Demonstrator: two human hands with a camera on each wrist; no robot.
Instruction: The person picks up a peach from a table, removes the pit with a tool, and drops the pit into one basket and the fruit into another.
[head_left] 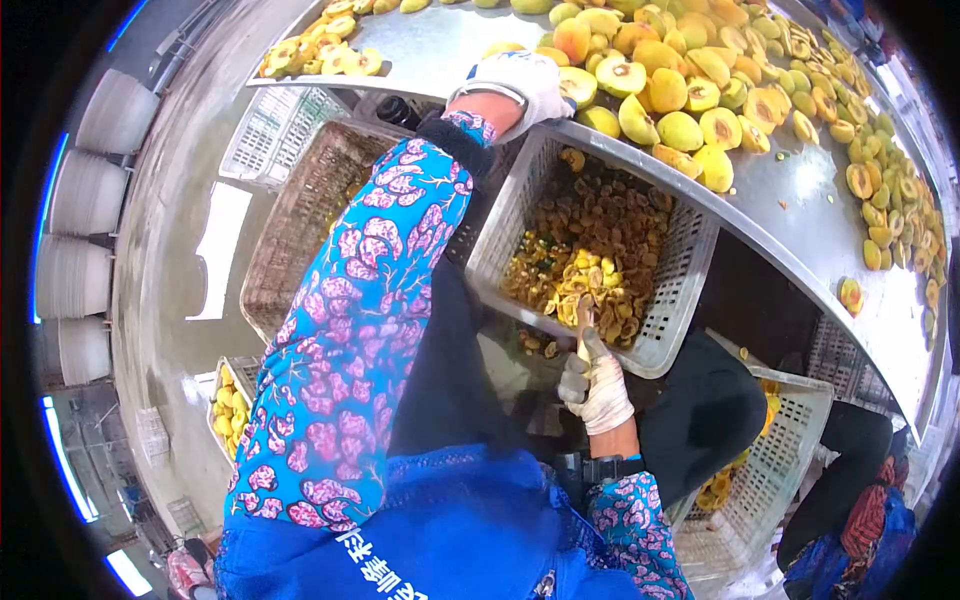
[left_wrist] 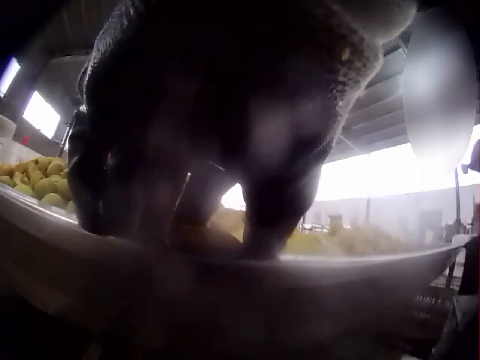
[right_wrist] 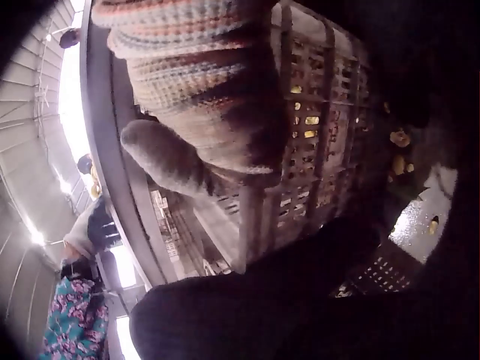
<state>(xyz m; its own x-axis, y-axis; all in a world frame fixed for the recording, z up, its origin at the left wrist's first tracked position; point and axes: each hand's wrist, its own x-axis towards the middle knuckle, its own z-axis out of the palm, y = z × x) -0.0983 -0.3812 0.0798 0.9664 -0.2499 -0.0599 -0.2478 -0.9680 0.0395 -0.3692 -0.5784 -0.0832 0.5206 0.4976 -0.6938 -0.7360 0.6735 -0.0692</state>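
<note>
My left hand [head_left: 522, 88], in a white glove, reaches over the metal table's near edge to the pile of yellow peaches [head_left: 670, 85]. In the left wrist view, dark against the light, its fingers bend down around an orange-yellow peach [left_wrist: 208, 238] at the tabletop. My right hand [head_left: 600, 385], gloved with grey fingertips, grips a slim tan tool [head_left: 583, 318] that points into the grey plastic crate [head_left: 640, 345]. Brown peach pits [head_left: 600, 215] and yellow scraps lie in that crate. From the right wrist, the curled glove [right_wrist: 202, 97] shows beside the crate's slotted wall; the tool is hidden there.
The metal table [head_left: 800, 185] curves across the front, with more peaches at both ends. A brown crate [head_left: 300, 215] stands left of the pit crate. A pale crate [head_left: 790, 440] with yellow fruit is at my right knee. White tubs [head_left: 85, 210] line the far left.
</note>
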